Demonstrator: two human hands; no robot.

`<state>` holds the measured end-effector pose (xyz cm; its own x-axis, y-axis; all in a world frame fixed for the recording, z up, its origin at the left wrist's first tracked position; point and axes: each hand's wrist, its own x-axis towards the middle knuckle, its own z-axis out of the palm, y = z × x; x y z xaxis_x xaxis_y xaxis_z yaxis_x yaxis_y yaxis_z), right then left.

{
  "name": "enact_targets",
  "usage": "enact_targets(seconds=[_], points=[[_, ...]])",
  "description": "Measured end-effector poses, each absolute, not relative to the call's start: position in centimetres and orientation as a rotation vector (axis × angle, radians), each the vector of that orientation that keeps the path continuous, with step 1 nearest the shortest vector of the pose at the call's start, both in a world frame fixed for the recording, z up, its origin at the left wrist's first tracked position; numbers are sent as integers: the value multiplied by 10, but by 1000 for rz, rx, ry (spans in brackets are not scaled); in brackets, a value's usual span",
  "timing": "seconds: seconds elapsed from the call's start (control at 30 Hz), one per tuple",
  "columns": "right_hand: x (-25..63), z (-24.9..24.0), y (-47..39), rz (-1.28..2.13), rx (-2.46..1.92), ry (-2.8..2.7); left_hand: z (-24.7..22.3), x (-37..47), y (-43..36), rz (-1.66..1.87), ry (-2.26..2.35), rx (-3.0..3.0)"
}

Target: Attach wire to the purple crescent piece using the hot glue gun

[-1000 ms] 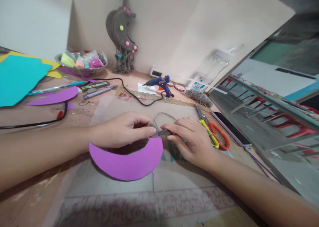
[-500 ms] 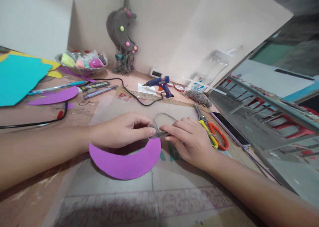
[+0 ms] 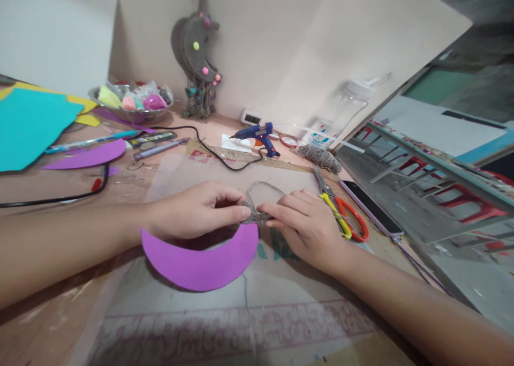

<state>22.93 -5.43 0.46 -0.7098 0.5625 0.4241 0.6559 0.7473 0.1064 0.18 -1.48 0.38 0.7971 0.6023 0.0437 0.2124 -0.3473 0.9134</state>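
A purple crescent [image 3: 201, 265] hangs below my left hand [image 3: 201, 208], its right tip close under my fingertips. Thumb and fingers of that hand are pinched on a bundle of grey cord [image 3: 257, 216] at the crescent's right tip. My right hand [image 3: 307, 226] has its thumb and index finger closed on the other end of the same cord. A thin loop of cord arches above, between the two hands. The palm side of both hands is hidden.
Scissors [image 3: 345, 216] and a phone [image 3: 371, 208] lie to the right. Behind are a blue glue gun [image 3: 259, 135] with a black cable, a grey yarn skein [image 3: 320, 158] and a bowl [image 3: 132, 109]. Turquoise sheet [image 3: 34, 127] lies left.
The purple crescent has shifted very slightly left and down. Both hands keep nearly the same place and the same hold on the cord.
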Motion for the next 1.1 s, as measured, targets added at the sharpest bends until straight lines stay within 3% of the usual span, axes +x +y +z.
enact_targets(seconds=[1.1], points=[[230, 2, -54, -333, -965, -2582, 4, 3, -14, 434, 591, 1904]])
